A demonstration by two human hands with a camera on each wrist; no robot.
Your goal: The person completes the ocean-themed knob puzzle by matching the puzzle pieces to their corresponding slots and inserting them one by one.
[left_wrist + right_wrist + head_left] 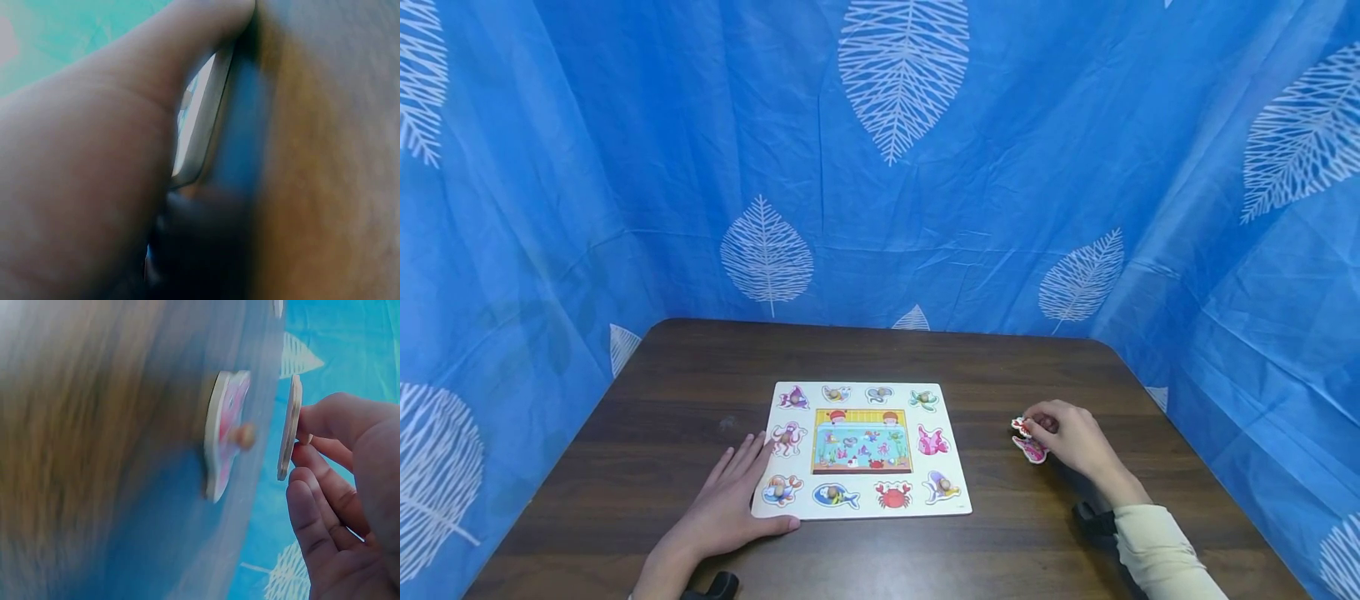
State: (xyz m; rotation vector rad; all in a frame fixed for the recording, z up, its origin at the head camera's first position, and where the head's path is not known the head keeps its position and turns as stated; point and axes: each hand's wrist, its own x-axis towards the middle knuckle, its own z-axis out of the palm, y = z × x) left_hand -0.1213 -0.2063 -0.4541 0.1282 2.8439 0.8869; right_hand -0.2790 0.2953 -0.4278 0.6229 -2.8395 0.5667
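A wooden knob puzzle board (pixel 865 510) with sea animals around a fish-tank picture lies flat on the table. My left hand (pixel 727 504) rests at its left side, fingers straight, the thumb along the front-left corner. In the left wrist view the thumb side (pixel 94 156) of that hand covers most of the board. Off to the right, my right hand (pixel 1072 440) pinches a small red-and-white puzzle piece (pixel 1020 427) by its knob. The right wrist view shows this piece edge-on, held above the table. Below it lies a pink puzzle piece (pixel 226 425), knob up.
Around the board are several knobbed pieces, while the red crab (pixel 893 495) and pink fish (pixel 933 442) places show no knobs. The dark wooden table (pixel 880 558) is bordered behind and at the sides by a blue leaf-print curtain (pixel 880 208).
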